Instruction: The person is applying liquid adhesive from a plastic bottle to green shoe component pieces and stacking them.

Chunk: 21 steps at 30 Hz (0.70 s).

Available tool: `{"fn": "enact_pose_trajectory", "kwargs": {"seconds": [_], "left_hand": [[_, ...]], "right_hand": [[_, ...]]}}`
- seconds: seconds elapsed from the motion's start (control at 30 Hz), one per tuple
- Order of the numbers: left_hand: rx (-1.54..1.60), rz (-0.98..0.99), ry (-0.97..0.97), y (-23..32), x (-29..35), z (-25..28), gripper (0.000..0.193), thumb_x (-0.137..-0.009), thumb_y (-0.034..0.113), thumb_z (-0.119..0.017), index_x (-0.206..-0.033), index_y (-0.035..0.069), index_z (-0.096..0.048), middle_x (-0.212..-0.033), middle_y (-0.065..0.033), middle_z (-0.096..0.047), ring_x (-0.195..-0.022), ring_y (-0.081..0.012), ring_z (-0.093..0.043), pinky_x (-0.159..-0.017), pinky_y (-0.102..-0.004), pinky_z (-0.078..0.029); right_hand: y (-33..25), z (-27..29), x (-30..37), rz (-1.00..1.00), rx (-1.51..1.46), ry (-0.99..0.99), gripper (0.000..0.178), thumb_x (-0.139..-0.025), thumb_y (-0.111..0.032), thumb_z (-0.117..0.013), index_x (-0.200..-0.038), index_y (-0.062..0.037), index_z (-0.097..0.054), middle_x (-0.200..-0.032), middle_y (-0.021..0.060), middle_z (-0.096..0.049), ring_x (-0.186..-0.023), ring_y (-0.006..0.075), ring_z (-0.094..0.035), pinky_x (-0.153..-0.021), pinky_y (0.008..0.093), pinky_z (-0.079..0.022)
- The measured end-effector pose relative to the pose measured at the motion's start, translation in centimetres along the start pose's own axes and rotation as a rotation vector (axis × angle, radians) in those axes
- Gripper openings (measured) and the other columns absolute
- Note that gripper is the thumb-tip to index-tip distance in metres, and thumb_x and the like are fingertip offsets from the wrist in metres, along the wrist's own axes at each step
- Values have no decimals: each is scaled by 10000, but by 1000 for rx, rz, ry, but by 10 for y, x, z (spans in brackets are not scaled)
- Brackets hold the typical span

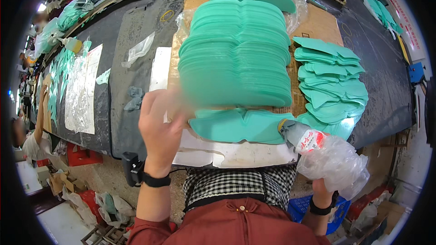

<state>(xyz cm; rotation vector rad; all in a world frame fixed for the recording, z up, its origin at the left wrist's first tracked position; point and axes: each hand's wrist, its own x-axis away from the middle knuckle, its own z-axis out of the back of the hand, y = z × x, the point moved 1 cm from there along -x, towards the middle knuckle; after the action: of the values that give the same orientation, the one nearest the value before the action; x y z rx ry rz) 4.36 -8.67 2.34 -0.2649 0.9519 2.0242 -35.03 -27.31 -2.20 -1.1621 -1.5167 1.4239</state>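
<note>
Speckled floor (117, 174), dark worktable (386, 104) under green sheets (236, 59)

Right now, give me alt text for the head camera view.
The right hand holds a bottle partly wrapped in clear plastic, angled toward the right end of the nearest green sheets. The left hand, partly blurred, is beside a large green stack.

Mint-green sheets (236, 50) beyond the left hand (160, 122); red-and-white label (312, 141) on the bottle (295, 132) at the right hand (321, 189); black-and-white checked apron (196, 185); rust-red shirt (213, 222).
</note>
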Motion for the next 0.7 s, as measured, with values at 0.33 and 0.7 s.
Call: {"fn": "enact_pose_trajectory", "kwargs": {"seconds": [0.33,0.7], "left_hand": [[733,812,-453,2,30,7,220,-957,79,-767,-1132,-13,-670,-944,-37,-711,-754,-112,-639,-700,-274,-528],[115,338,-259,9,38,-8,256,-905,119,-786,-1121,27,-684,-933,-119,-713,-674,-199,-637,-644,-328,-526]], "right_hand": [[-29,5,-20,53,-420,-53,823,-1002,-475,-682,-1651,-101,-341,-1688,109,-407,-1559,322,-373,-1291,554,-294],[-58,-101,-31,139,85,-712,679,-978,-314,-732,-1539,-6,-502,-1552,178,-553,-1404,347,-546,-1194,495,-429]]}}
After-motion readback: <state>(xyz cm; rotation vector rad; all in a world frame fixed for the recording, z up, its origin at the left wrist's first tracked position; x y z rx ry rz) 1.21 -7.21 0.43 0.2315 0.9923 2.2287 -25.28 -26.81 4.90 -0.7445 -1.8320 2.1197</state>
